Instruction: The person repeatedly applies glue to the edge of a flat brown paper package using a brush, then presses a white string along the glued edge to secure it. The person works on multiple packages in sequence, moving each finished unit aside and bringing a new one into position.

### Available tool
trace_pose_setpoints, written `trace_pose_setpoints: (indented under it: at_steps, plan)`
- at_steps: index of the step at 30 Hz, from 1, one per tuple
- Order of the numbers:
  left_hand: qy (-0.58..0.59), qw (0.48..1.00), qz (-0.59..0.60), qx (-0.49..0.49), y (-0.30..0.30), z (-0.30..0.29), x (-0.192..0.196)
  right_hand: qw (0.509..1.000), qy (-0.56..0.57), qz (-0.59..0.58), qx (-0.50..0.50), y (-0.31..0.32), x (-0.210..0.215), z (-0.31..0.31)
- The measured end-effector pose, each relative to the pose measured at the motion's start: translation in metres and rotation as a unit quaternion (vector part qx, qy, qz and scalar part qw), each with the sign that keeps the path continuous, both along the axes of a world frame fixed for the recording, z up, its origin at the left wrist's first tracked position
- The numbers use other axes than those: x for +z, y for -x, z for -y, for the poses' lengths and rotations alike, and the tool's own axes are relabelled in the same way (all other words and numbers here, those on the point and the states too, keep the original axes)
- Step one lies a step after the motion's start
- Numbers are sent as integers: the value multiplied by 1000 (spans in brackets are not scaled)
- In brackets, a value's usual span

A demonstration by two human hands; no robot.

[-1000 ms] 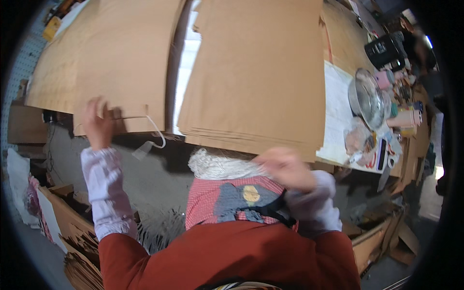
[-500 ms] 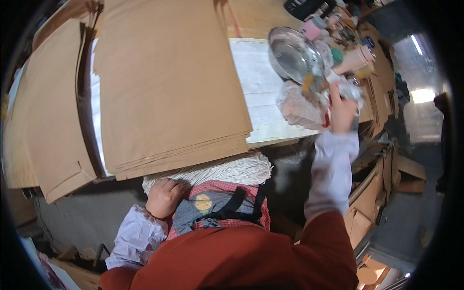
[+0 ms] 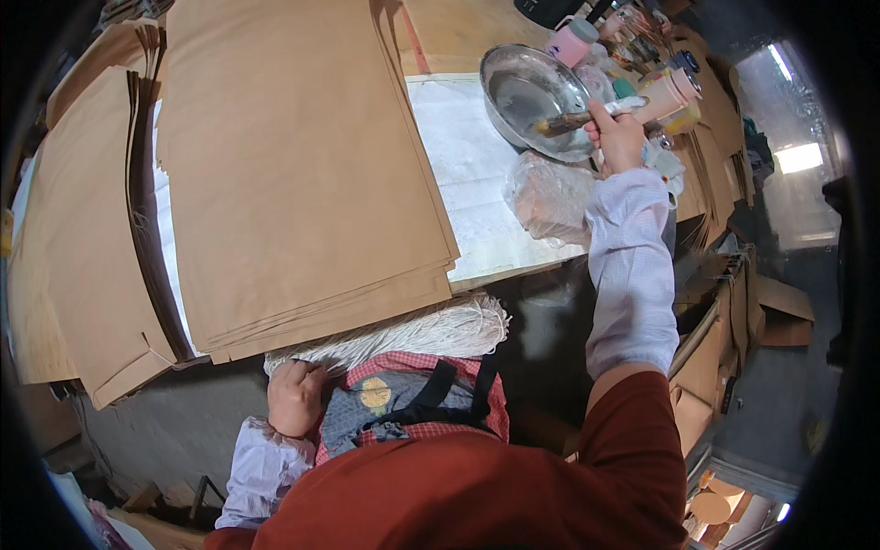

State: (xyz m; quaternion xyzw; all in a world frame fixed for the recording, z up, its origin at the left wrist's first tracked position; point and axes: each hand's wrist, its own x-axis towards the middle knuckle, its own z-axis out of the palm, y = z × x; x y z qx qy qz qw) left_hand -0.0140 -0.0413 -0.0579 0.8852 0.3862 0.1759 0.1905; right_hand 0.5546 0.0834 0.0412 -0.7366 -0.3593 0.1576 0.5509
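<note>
My right hand [image 3: 620,143] is closed around the handle of a brush [image 3: 570,122], its bristle end hanging over the inside of a round metal basin [image 3: 522,82]. A clear plastic bag with something pinkish in it [image 3: 550,197] lies just below the basin, near my right wrist. Along the table's front edge, above my lap, stretches a thick bundle of white string [image 3: 412,332]. My left hand [image 3: 295,398] has its fingers curled against the left end of that bundle. In front of me a tall stack of brown paper sheets [image 3: 293,174] covers the middle of the table.
Another stack of folded brown paper [image 3: 92,220] stands at the left. A white sheet [image 3: 458,174] lies under the basin. Beyond the basin crowd a pink bottle [image 3: 572,42], a peach-coloured flask [image 3: 669,95] and small items. Cardboard pieces [image 3: 701,367] lean at the right.
My right hand has moved up and away from beside the plastic bag, bringing the brush over the basin. My left hand stays by the string bundle. The view has shifted slightly.
</note>
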Motion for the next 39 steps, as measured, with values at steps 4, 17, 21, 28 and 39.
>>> trace_pose_setpoints:
  at_steps: [4,17,21,28,39]
  plan:
    - [191,975,100,61,3,0,12,986,163,-17,24,-11,-10,-14]
    - [-95,988,-19,118,37,-15,60,943,-49,9,330,276,35,74]
    - [-129,976,-75,161,38,-26,69,853,-3,111,510,344,12,53]
    - [-102,977,-120,146,40,-50,56,833,29,114,540,389,13,21]
    - [-72,977,-123,156,35,-52,43,899,72,-33,431,387,-4,28]
